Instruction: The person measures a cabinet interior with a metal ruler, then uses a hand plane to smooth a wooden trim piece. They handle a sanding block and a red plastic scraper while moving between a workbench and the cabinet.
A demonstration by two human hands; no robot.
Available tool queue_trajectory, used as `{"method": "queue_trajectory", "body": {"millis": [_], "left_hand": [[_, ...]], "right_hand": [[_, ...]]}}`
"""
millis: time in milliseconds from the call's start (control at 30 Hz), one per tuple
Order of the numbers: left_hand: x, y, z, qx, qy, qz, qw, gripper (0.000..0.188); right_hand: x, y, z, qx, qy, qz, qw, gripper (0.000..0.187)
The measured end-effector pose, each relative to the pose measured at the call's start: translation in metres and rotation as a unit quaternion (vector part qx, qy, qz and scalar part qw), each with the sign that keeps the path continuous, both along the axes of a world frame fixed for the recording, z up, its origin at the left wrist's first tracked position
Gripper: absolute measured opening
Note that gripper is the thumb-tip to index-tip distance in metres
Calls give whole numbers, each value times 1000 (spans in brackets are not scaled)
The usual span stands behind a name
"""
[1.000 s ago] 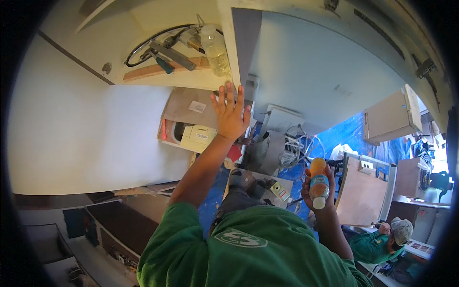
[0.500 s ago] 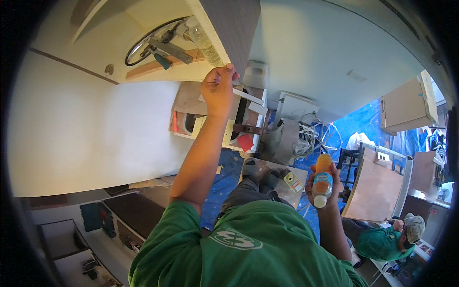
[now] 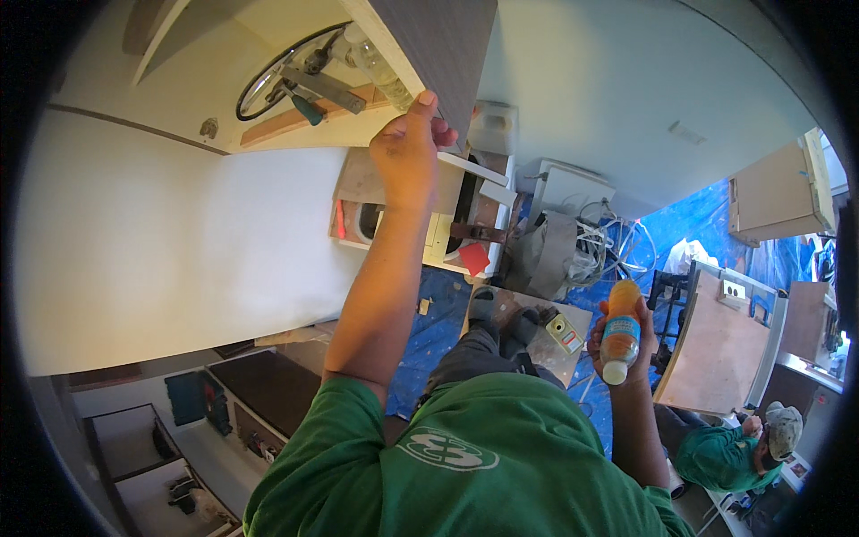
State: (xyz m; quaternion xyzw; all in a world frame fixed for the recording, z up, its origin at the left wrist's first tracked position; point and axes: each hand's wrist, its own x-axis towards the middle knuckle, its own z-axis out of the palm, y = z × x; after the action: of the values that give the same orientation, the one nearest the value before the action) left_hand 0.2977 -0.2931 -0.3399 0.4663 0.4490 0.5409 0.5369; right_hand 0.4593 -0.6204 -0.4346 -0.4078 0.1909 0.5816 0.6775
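Note:
My left hand [image 3: 407,152] is raised to the lower edge of a dark grey-brown cabinet door [image 3: 438,54], which stands ajar. The thumb lies on the door's pale edge, with the fingers curled round toward its outer face. Behind the door, the wall cabinet [image 3: 192,116] holds a clear bottle [image 3: 380,72], a clamp with a green handle [image 3: 306,109], a black ring-shaped cord [image 3: 255,85] and a wooden strip [image 3: 268,128]. Low on the right, my right hand [image 3: 646,336] is closed around a plastic bottle [image 3: 621,331] of orange liquid, its white cap toward me.
Below are a cluttered counter [image 3: 358,179], a bundle of pale cables [image 3: 591,251] and blue sheeting [image 3: 438,309] on the floor. A yellowish device [image 3: 564,333] lies by my feet. Right, a wooden panel [image 3: 716,345] stands near another person [image 3: 729,452] in green.
My left thumb has lifted a little along the door edge. The view has shifted slightly, and the orange bottle in my right hand appears a bit farther right.

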Motion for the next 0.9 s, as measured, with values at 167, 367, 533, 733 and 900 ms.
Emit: {"method": "queue_trajectory", "body": {"millis": [167,367,533,733,900], "left_hand": [[-3,2,6,-29,14,-12,999,44],[-1,2,9,-58,11,-10,998,45],[-6,-6,-4,179,32,70,981,28],[0,-10,2,377,244,172,877,19],[0,-13,17,364,329,177,853,24]], "right_hand": [[4,1,-5,-3,-15,-1,1000,64],[4,1,-7,-10,-15,-7,1000,61],[6,2,-8,-10,-13,-1,1000,60],[5,6,-5,-10,-24,-13,1000,58],[5,16,8,-35,-17,-42,998,59]]}}
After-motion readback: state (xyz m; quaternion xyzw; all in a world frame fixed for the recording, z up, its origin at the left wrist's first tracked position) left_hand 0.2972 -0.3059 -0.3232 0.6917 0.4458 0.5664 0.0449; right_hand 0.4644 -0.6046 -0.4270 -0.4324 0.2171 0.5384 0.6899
